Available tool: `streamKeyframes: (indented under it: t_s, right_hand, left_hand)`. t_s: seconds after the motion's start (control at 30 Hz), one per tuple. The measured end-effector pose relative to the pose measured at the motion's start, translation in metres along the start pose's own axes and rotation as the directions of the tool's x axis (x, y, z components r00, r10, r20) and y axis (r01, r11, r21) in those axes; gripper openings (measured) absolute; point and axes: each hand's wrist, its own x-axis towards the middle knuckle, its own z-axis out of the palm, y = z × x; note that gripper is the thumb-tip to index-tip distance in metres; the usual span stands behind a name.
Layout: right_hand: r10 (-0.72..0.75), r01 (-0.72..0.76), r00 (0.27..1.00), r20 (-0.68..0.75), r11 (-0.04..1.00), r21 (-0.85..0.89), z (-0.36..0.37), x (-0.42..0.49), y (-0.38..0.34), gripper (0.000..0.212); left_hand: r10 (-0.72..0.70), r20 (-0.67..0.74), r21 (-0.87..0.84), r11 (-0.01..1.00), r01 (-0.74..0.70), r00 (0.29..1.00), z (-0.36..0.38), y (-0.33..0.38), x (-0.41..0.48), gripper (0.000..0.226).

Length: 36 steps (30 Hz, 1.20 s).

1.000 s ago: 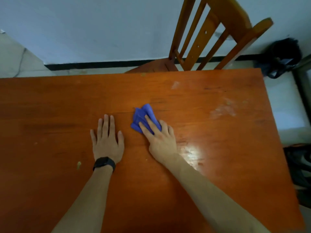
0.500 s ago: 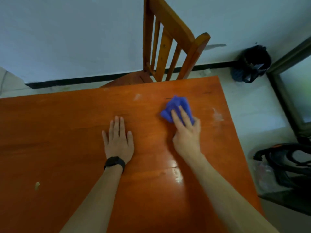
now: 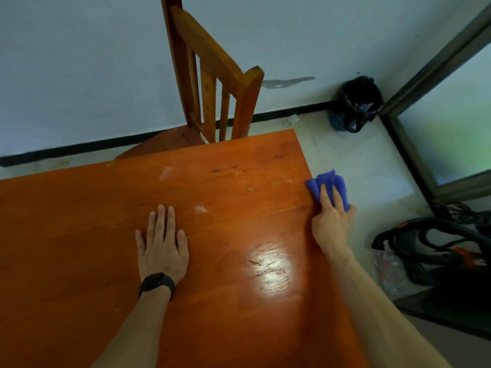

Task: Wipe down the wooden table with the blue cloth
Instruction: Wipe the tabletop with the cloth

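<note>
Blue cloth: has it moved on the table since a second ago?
Yes. The blue cloth slid right under the right hand, from beside the resting left hand to the right edge of the wooden table, partly overhanging it.

The left hand (image 3: 162,245) is lying flat on the wooden counter (image 3: 79,235), fingers straight and close together, with a black watch (image 3: 156,284) sitting on its wrist. The right hand (image 3: 330,224) is pressing the bunched blue cloth (image 3: 329,180) down at the counter's right edge with extended fingers, and part of the cloth is reaching out past the edge over the pale floor. Pale smudges (image 3: 164,173) are showing on the far part of the counter, and a bright glare (image 3: 271,269) is shining between the forearms. A wooden chair (image 3: 212,75) is standing just beyond the far edge. A black bag (image 3: 358,102) is sitting in the floor corner, and dark cables (image 3: 438,243) are lying to the right.
</note>
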Motion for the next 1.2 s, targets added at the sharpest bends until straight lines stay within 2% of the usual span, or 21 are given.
streamKeyframes:
  t_s: [0.03, 0.07, 0.1, 0.2, 0.3, 0.37, 0.4, 0.47, 0.53, 0.6, 0.7, 0.73, 0.8, 0.87, 0.93, 1.0, 1.13, 1.2]
  right_hand:
    - [0.088, -0.088, 0.996, 0.007, 0.996, 0.01, -0.008, 0.002, 0.001, 0.075]
    - [0.118, -0.117, 0.993, -0.028, 0.993, 0.021, -0.011, 0.0, -0.002, 0.076]
    - [0.072, -0.069, 0.994, -0.086, 0.997, 0.034, -0.012, -0.007, -0.011, 0.075]
    - [-0.241, 0.26, 0.946, -0.217, 0.964, 0.063, 0.008, -0.046, -0.062, 0.066]
    - [-0.551, 0.562, 0.823, -0.134, 0.825, 0.063, 0.033, -0.094, -0.118, 0.061]
    - [-0.686, 0.686, 0.727, -0.032, 0.727, 0.007, 0.044, -0.1, -0.12, 0.061]
    - [-0.708, 0.708, 0.706, -0.001, 0.706, -0.013, 0.046, -0.091, -0.106, 0.061]
    - [-0.654, 0.652, 0.757, -0.012, 0.756, -0.054, 0.04, -0.064, -0.072, 0.061]
    - [-0.45, 0.446, 0.89, -0.073, 0.892, -0.07, 0.027, -0.025, -0.029, 0.062]
    - [-0.239, 0.237, 0.971, -0.023, 0.97, -0.05, 0.004, 0.007, 0.01, 0.065]
    - [0.061, -0.059, 0.997, 0.056, 0.998, -0.028, -0.013, 0.014, 0.033, 0.076]
    - [0.066, -0.065, 0.998, 0.02, 0.998, -0.02, -0.013, 0.009, 0.029, 0.08]
    - [-0.068, 0.069, 0.996, -0.055, 0.997, 0.026, -0.007, -0.004, -0.003, 0.079]
    - [-0.256, 0.269, 0.957, -0.135, 0.96, 0.081, 0.005, -0.021, -0.052, 0.07]
    - [-0.415, 0.429, 0.903, -0.112, 0.889, 0.16, 0.016, -0.044, -0.112, 0.065]
    - [-0.571, 0.571, 0.819, -0.062, 0.798, 0.195, 0.029, -0.059, -0.164, 0.062]
    - [-0.786, 0.773, 0.616, 0.045, 0.615, 0.159, 0.055, -0.083, -0.249, 0.07]
    - [-0.83, 0.824, 0.55, 0.09, 0.557, 0.103, 0.068, -0.091, -0.279, 0.072]
  left_hand:
    - [-0.004, 0.001, -0.002, 1.0, 0.004, 1.0, 0.0, 0.0, 0.0, 0.064]
    - [-0.01, 0.001, -0.005, 1.0, 0.01, 1.0, 0.0, 0.001, 0.001, 0.064]
    - [-0.017, 0.0, -0.005, 1.0, 0.017, 1.0, 0.0, 0.002, 0.001, 0.065]
    - [-0.027, -0.002, 0.002, 1.0, 0.027, 1.0, -0.001, 0.003, 0.003, 0.065]
    - [-0.03, -0.008, -0.015, 0.999, 0.03, 1.0, -0.003, 0.005, 0.002, 0.065]
    - [-0.031, -0.017, -0.012, 0.999, 0.03, 0.999, -0.003, 0.005, 0.001, 0.064]
    - [-0.027, -0.019, -0.007, 1.0, 0.027, 0.999, -0.002, 0.005, 0.001, 0.064]
    - [-0.021, -0.012, -0.001, 1.0, 0.021, 1.0, -0.001, 0.003, 0.002, 0.063]
    - [-0.011, 0.0, 0.01, 1.0, 0.011, 1.0, 0.001, 0.002, 0.001, 0.062]
    - [-0.012, 0.005, 0.011, 1.0, 0.012, 1.0, 0.001, 0.001, 0.0, 0.063]
    - [-0.013, 0.008, -0.004, 1.0, 0.013, 1.0, -0.001, 0.004, 0.002, 0.064]
    - [-0.02, 0.004, -0.007, 1.0, 0.02, 1.0, -0.002, 0.005, 0.003, 0.064]
    - [-0.049, -0.006, -0.019, 0.999, 0.049, 0.999, -0.004, 0.008, 0.003, 0.064]
    - [-0.037, 0.0, -0.038, 0.999, 0.037, 0.999, -0.009, 0.008, 0.003, 0.064]
    - [0.015, -0.003, -0.045, 0.999, -0.015, 1.0, -0.018, -0.002, 0.008, 0.063]
    - [0.029, -0.028, -0.045, 0.999, -0.03, 0.999, -0.03, -0.022, 0.02, 0.062]
    - [-0.194, -0.076, -0.058, 0.98, 0.19, 0.978, -0.03, -0.07, 0.037, 0.065]
    - [-0.216, -0.085, -0.076, 0.975, 0.21, 0.973, -0.025, -0.076, 0.043, 0.064]
